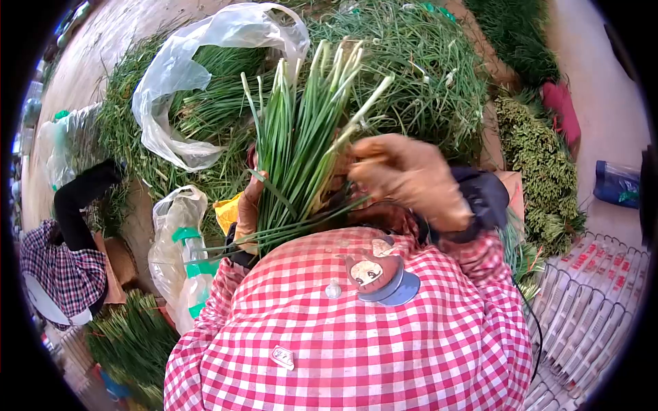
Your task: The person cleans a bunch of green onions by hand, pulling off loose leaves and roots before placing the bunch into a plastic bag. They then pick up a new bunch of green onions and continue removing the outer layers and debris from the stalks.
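A thick bunch of green chives (295, 137) stands in front of my chest, its pale cut ends pointing away from me. My left hand (252, 205) is wrapped round the bunch at its left side; part of this hand is hidden behind the leaves. To the right of the stalks is my right hand (415, 181), in what looks like a brownish glove and blurred by motion. Its fingertips are close to the bunch, and I cannot make out whether they hold anything. A few loose leaves stick out sideways at the bottom of the bunch.
Heaped chives (411, 75) cover the ground ahead, with a clear plastic bag (161, 103) lying on them. Another bag with green bands (188, 253) is at my left. A person in a checked shirt (58, 267) sits further left. Wrapped bundles (589, 308) are stacked at right.
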### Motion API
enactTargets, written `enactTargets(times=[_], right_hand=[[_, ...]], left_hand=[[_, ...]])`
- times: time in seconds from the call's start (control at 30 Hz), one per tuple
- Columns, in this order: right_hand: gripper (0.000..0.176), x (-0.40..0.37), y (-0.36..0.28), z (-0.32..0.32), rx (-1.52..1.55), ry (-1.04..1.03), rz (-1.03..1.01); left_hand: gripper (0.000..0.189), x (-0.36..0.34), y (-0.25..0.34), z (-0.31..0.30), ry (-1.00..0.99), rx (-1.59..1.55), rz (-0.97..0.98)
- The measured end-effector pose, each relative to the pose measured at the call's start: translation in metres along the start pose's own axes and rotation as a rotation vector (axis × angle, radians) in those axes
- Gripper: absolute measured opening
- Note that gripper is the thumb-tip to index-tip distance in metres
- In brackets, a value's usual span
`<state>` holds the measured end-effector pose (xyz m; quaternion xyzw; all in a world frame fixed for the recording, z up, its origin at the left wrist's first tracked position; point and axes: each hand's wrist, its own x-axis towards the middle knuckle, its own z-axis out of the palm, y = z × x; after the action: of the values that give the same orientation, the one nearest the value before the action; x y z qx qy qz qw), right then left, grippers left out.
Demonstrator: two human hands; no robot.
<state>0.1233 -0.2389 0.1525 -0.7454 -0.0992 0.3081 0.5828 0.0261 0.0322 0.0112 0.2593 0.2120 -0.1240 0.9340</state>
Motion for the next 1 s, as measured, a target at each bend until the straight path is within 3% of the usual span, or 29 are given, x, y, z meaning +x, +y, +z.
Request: enactTargets(times=[0.07, 0.1, 0.13, 0.2, 0.23, 0.27, 0.3, 0.43, 0.47, 0.53, 0.6, 0.63, 0.67, 0.7, 0.77, 0.83, 0.87, 0.9, 0.93, 1.0], right_hand=[[0.032, 0.006, 0.018, 0.027, 0.062, 0.103, -0.256], [0.021, 0.006, 0.016, 0.029, 0.296, 0.029, -0.096], [0.022, 0.007, 0.013, 0.031, 0.301, 0.008, -0.103], [0.024, 0.003, 0.009, 0.026, 0.128, -0.036, -0.124], [0.024, -0.001, -0.004, 0.018, 0.048, -0.087, -0.024], [0.025, -0.005, -0.015, 0.008, -0.032, -0.139, 0.084], [0.025, -0.004, -0.008, 0.004, -0.084, -0.163, 0.016], [0.020, -0.008, -0.024, -0.012, -0.464, -0.234, 0.116], [0.017, -0.007, -0.019, -0.019, -0.460, -0.170, 0.055], [0.016, -0.010, -0.030, -0.026, -0.398, 0.004, 0.146], [0.016, -0.005, -0.005, -0.054, -0.440, 0.297, -0.476], [0.019, 0.000, -0.005, -0.067, -0.588, 0.591, -0.404], [0.027, -0.006, -0.014, -0.081, -0.837, 0.686, -0.034], [0.033, -0.002, -0.015, -0.072, -1.167, 0.598, 0.112], [0.048, -0.004, 0.018, -0.062, -1.206, 0.410, -0.218], [0.060, -0.021, 0.008, -0.024, -0.626, -0.218, -0.014], [0.054, -0.024, 0.000, -0.004, -0.327, -0.355, 0.209], [0.059, -0.020, 0.018, 0.010, -0.205, -0.436, 0.170], [0.056, -0.017, 0.014, 0.022, -0.203, -0.440, 0.166], [0.045, -0.014, 0.033, 0.044, 0.139, -0.365, 0.188]], left_hand=[[0.047, 0.000, -0.018, 0.015, 0.013, -0.060, 0.042], [0.047, -0.009, -0.030, 0.035, -0.026, -0.033, 0.150], [0.047, -0.014, -0.025, 0.045, -0.024, -0.064, 0.073], [0.048, -0.019, -0.023, 0.049, -0.013, -0.113, 0.021], [0.050, -0.021, -0.030, 0.044, -0.003, -0.133, 0.043], [0.053, -0.026, -0.038, 0.043, -0.065, -0.094, 0.103], [0.056, -0.032, -0.046, 0.047, -0.124, -0.058, 0.165], [0.069, -0.023, -0.054, 0.029, -0.241, 0.040, 0.309], [0.070, -0.025, -0.054, 0.028, -0.213, -0.009, 0.241], [0.072, -0.031, -0.044, 0.057, -0.159, -0.109, 0.110], [0.076, -0.028, -0.040, 0.057, -0.341, -0.160, -0.012], [0.079, -0.028, -0.039, 0.055, -0.427, -0.187, -0.072], [0.080, -0.030, -0.039, 0.054, -0.385, -0.199, -0.067], [0.081, -0.032, -0.039, 0.053, -0.344, -0.208, -0.063], [0.083, -0.029, -0.034, 0.052, -0.277, -0.213, -0.055], [0.084, -0.028, -0.033, 0.052, -0.257, -0.218, -0.045], [0.084, -0.028, -0.033, 0.052, -0.247, -0.220, -0.044], [0.073, -0.030, -0.036, 0.064, -0.295, -0.223, 0.057], [0.075, -0.031, -0.036, 0.063, -0.297, -0.215, 0.045], [0.079, -0.033, -0.036, 0.061, -0.307, -0.195, 0.029]])
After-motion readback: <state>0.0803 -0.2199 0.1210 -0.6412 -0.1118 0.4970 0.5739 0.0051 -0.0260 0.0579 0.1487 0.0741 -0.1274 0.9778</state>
